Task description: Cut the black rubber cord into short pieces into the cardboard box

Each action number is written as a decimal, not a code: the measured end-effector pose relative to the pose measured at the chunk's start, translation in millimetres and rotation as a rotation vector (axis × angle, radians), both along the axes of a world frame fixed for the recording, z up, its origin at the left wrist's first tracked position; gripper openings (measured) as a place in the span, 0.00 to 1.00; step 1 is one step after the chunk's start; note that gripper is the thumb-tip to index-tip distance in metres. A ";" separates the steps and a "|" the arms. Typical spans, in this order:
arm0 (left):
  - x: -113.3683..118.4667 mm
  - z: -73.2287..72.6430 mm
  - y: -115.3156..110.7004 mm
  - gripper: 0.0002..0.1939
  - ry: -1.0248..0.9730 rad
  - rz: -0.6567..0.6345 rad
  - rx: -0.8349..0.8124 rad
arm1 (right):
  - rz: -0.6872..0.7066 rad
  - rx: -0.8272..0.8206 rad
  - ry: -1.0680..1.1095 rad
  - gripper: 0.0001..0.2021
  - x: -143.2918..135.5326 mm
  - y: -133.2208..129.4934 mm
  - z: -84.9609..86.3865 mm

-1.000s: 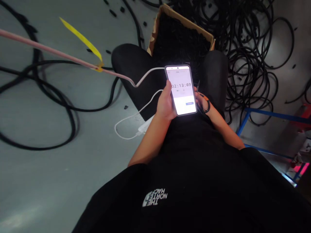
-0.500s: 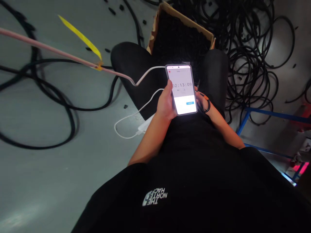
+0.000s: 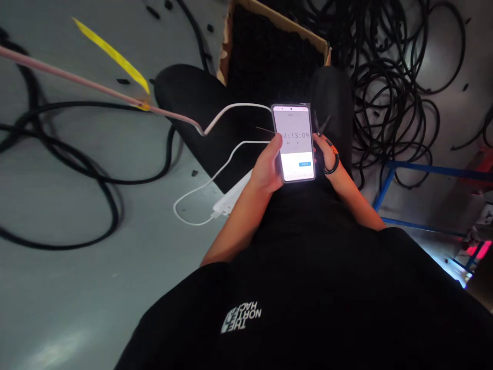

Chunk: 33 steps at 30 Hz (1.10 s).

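Observation:
My left hand (image 3: 267,167) is wrapped around a smartphone (image 3: 296,144), thumb on its left edge. The lit screen reads 02:13:09 above a white panel with a blue button. At the phone's right edge is my right hand (image 3: 325,150), closed on a pair of scissors (image 3: 332,167) with black and orange handles. The dark blades point away from me, slightly apart. Some right fingers are hidden behind the phone. A white cable (image 3: 239,105) runs to the phone's upper left side. A thin dark strand sticks out left of the phone.
A cardboard box (image 3: 224,56) full of small black pieces stands beyond my knees. Black hose coils (image 3: 385,97) cover the floor at right, with larger loops at left. A white power bank (image 3: 233,198) lies by my left forearm. A yellow tag (image 3: 111,54) hangs on a pink cord (image 3: 77,77).
The phone has shifted slightly right in view, and the scissor blades show more clearly beside it. The box, knees and floor items have slid left in view. The screen reading is unchanged.

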<state>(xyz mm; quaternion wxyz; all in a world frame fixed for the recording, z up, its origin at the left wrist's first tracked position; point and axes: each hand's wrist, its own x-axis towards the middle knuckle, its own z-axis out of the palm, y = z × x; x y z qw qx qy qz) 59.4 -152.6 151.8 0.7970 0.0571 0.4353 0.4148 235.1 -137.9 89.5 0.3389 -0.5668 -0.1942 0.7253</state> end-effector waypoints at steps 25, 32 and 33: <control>-8.4 -114.9 -19.2 0.74 0.414 -0.172 0.558 | -0.081 0.271 -0.094 0.34 5.9 -3.0 -1.4; -9.1 -101.5 -20.3 0.71 0.348 -0.181 0.507 | -0.067 0.286 -0.088 0.31 7.7 -3.4 -13.5; -8.9 -99.6 -20.5 0.70 0.347 -0.179 0.501 | -0.066 0.287 -0.086 0.31 8.1 -3.1 -16.0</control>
